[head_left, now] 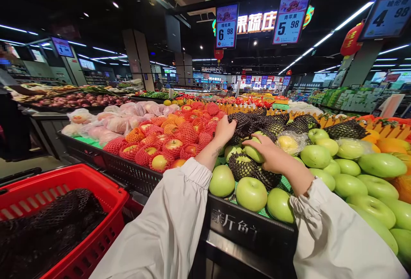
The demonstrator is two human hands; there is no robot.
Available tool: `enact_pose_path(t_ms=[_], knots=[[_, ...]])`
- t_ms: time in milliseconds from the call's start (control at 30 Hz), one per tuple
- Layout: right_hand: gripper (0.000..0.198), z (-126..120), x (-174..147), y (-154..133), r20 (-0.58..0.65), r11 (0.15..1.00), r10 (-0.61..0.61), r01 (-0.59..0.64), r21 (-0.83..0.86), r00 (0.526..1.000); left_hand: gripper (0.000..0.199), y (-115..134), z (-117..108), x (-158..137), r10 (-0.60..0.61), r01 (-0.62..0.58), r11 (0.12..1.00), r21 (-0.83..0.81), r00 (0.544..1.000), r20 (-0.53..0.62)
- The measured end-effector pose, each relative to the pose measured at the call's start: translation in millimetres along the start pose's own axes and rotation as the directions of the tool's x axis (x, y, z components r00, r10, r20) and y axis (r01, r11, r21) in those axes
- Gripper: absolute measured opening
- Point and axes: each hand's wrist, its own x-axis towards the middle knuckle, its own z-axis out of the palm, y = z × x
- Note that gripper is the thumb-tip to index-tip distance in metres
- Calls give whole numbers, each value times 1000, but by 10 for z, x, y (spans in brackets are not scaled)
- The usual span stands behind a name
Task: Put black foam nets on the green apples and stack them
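Note:
My right hand [269, 152] curls its fingers over a green apple [253, 149] in the black display crate [231, 217]. My left hand [225, 128] is closed on the edge of a black foam net [245, 125], just left of that apple. A netted green apple [241, 165] lies below my right hand. Bare green apples [251, 194] line the crate's front edge. More loose black foam nets [305, 123] lie behind my hands. My left fingertips are partly hidden by the netting.
Apples in red foam nets [173, 144] fill the display to the left. At lower left stands a red basket [109, 210] with black netting inside. Green apples [316, 155] and oranges [393, 145] are piled at right. A person [13, 112] stands at far left.

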Motion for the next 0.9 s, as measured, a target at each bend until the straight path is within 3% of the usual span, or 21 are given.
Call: enact_pose_path(t_ms=[133,233,467,733,900], knots=[[90,-21,12,-25,-58,997,-45,42,-63,997,20,-23,14,10,15,-15,1000,-7,1000,-13],[79,-81,31,-91,-188,999,-5,-1,-33,982,20,-38,19,12,16,-18,998,-52,999,-29],[72,-148,54,-217,-500,978,206,-194,76,841,20,-42,12,0,16,-19,997,-79,999,-36],[66,21,122,-177,-415,946,319,-310,90,852,17,-48,41,13,28,-28,997,-72,1000,-13],[69,96,143,-125,-278,957,280,-245,156,919,16,-27,35,-5,9,-8,1000,-27,1000,9]])
